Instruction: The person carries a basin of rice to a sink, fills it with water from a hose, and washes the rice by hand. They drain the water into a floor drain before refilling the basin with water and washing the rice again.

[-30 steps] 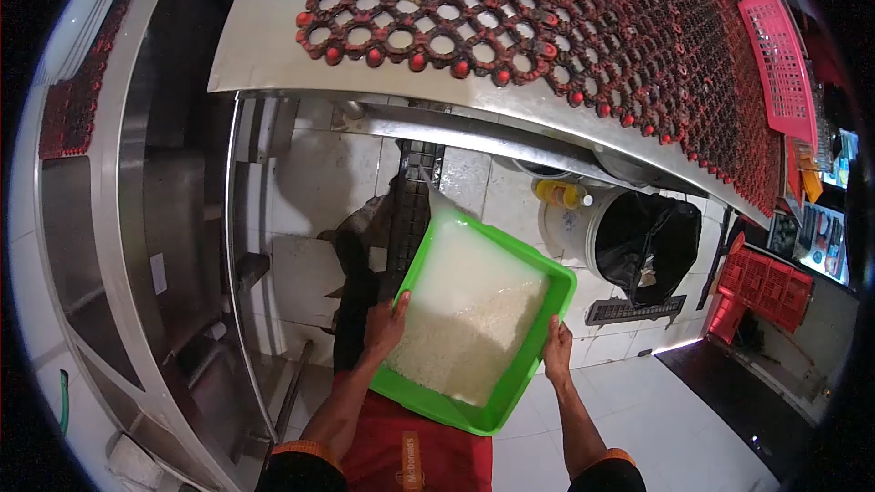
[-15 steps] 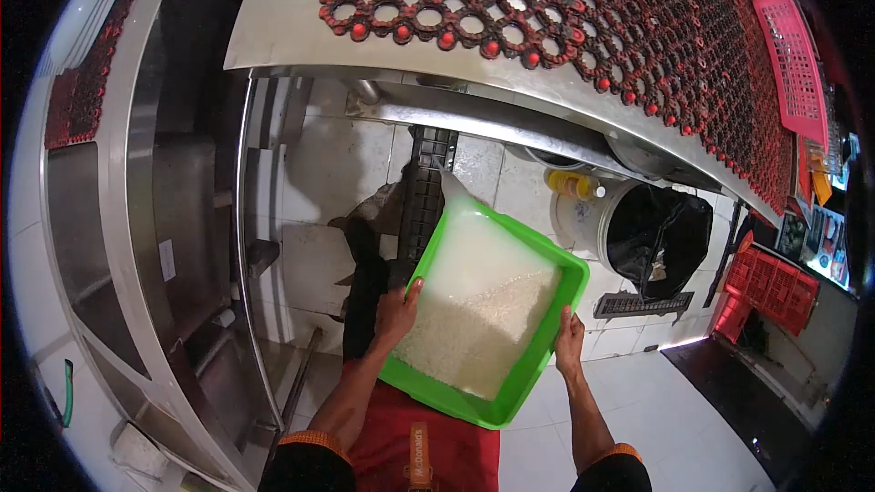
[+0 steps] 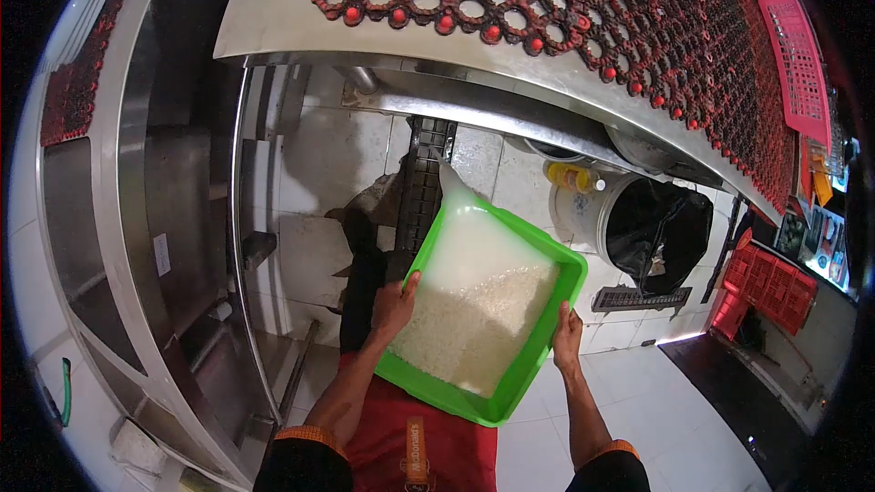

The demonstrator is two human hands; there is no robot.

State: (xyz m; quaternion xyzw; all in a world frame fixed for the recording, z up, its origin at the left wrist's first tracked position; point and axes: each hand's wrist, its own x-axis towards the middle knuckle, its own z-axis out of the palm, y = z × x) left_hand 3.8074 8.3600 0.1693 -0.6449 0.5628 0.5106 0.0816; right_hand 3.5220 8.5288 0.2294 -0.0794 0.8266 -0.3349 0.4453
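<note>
A square green tub is tipped toward its far corner between my hands. Wet white grains that look like rice fill its near part, and cloudy white water lies over the far part. From that corner a milky stream runs down to a dark slotted floor drain. My left hand grips the left rim, thumb on top. Around the right rim, my right hand is closed, its thumb up and the other fingers mostly hidden.
A steel counter with a red-black rubber mat overhangs the drain. White bucket with a black bag and a yellow bottle stand right. Steel frame is left; a red crate is far right.
The cloudy water has drawn back a little toward the far corner, baring more of the grains. Milky water keeps streaming out, and both hands hold nearly the same place.
</note>
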